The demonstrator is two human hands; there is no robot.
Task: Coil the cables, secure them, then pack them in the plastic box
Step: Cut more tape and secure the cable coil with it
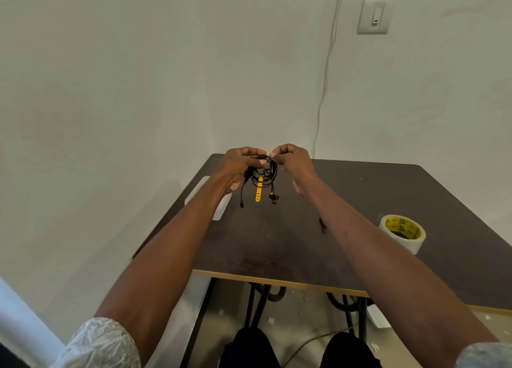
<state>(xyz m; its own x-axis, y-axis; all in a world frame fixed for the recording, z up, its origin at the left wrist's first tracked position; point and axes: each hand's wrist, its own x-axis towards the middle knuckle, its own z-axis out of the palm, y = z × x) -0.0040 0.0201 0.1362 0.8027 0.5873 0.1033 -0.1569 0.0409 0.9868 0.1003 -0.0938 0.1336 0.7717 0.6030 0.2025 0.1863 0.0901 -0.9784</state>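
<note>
Both hands pinch the top of one thin black earphone cable (263,173), loosely coiled and held up over the dark brown table (360,201): the left hand (238,164) curls round the bundle, the right hand (291,159) nips it beside. One yellow strap tie (259,189) dangles from the loops (apparently unfastened). Coiling seems nearly done; next the tie wants cinching. One clear plastic box (219,212) waits behind the left wrist, one roll of white tape (403,233) sits to the right.

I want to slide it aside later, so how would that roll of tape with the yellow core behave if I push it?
The roll of tape with the yellow core lies flat on the dark table, so it would probably slide, not roll. It looks light and rigid.
</note>
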